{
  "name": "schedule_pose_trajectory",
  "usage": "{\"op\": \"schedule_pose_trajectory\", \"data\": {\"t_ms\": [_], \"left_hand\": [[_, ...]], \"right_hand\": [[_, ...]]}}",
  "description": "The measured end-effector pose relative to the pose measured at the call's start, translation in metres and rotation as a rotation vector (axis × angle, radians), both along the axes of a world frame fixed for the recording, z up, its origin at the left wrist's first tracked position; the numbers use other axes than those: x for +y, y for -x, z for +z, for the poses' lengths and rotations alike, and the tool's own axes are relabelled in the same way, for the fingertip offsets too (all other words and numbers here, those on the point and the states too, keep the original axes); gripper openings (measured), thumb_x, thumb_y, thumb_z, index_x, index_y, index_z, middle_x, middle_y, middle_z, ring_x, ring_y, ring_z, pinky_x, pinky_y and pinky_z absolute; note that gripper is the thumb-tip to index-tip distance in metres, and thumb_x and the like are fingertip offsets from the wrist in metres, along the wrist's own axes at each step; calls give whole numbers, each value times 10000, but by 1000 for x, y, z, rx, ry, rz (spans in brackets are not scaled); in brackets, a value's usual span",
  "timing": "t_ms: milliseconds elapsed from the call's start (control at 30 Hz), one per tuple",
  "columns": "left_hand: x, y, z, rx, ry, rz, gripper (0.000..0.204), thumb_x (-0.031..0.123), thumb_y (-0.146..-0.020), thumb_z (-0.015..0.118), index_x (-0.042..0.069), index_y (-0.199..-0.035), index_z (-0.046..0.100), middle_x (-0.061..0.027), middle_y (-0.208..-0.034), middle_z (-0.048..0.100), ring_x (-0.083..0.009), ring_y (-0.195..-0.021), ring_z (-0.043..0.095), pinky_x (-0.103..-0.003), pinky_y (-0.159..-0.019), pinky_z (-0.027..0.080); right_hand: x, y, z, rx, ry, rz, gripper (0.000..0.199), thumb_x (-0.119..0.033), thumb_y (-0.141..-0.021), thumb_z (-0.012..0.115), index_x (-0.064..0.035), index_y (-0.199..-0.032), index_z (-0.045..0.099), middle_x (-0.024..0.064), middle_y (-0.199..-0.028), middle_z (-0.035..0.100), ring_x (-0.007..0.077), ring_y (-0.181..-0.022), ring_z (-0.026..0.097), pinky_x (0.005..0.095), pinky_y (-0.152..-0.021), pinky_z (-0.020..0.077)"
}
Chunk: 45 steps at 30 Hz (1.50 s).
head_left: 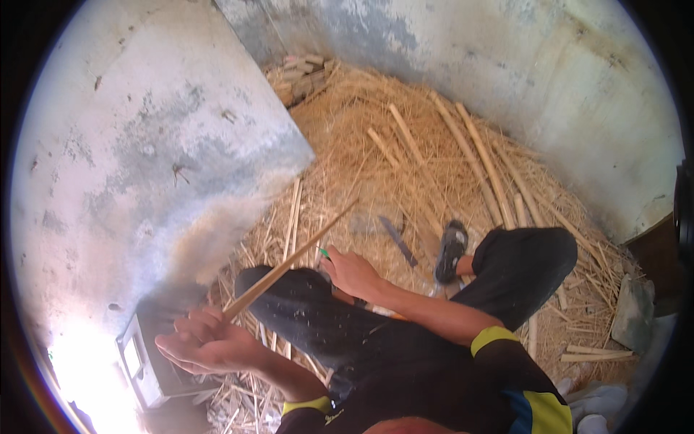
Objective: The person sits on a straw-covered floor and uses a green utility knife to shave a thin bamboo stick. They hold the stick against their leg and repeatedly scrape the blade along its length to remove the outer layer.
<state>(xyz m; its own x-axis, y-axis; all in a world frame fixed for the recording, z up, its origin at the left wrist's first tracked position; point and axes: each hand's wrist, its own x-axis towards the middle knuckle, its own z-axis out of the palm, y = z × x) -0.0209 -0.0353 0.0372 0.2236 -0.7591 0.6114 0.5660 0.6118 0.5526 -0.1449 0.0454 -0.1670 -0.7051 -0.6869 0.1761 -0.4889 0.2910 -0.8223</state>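
Observation:
My left hand [213, 346] is at the lower left, palm partly up with curled fingers. It grips the thick end of a long, tapering bamboo strip [282, 269], which slants up and to the right over my left knee. My right hand [352, 275] is closed beside the strip, above my lap. A small green tip [323, 252] pokes out by its fingers; the rest of that thing is hidden. Past my right hand, a long flat blade [397, 240] with a dark handle lies on the ground by a grey block [367, 223].
Bamboo poles [481, 163] lie over a heap of straw-like shavings [347, 116] against the wall [520, 65]. A wall corner [307, 153] juts in from the left. My sandalled foot [452, 249] is near the blade. A grey stone block [633, 312] stands at right.

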Motion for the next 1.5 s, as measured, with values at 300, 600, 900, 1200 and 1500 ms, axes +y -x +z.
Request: {"op": "schedule_pose_trajectory", "data": {"t_ms": [300, 600, 900, 1200, 1500], "left_hand": [[-2, 5, 3, -26, -58, 48, 375, 248, -1004, 403, 149, -672, 260, 50, -515, 209, -46, -439, 199, -241, -389, 202], [-28, 12, -20, -378, 118, 563, 327, 323, -946, 481, 5, -967, 408, -65, -684, 416, -203, -515, 416, -317, -452, 384], [-33, 67, -60, -206, 299, -9, 279, 320, -969, 441, 48, -911, 409, -16, -627, 358, -148, -486, 373, -272, -434, 342], [-112, 31, -83, -62, 293, -198, 264, 317, -993, 400, 92, -855, 410, 33, -570, 301, -92, -456, 329, -226, -415, 299], [-25, 13, -18, -96, 2, 201, 337, 284, -939, 511, 130, -641, 476, 19, -524, 366, -126, -490, 417, -277, -489, 399]], "right_hand": [[7, 13, 7, -132, -89, 54, 303, -281, -966, 447, -3, -1068, 508, 235, -583, 567, 422, -581, 600, 512, -567, 482], [-10, 17, 8, -112, 171, 185, 269, -258, -947, 463, 0, -1017, 492, 274, -697, 569, 472, -690, 568, 533, -636, 444], [-46, -5, -14, -114, 146, 94, 295, -123, -802, 567, 72, -1015, 501, 230, -745, 597, 395, -743, 621, 485, -634, 507], [-41, 21, 30, -35, 181, 103, 252, -160, -856, 514, 55, -986, 501, 239, -718, 593, 415, -729, 625, 506, -597, 500], [-5, 21, 73, 16, -42, 183, 237, -216, -940, 519, 18, -971, 493, 171, -503, 523, 343, -506, 602, 446, -484, 485]]}}
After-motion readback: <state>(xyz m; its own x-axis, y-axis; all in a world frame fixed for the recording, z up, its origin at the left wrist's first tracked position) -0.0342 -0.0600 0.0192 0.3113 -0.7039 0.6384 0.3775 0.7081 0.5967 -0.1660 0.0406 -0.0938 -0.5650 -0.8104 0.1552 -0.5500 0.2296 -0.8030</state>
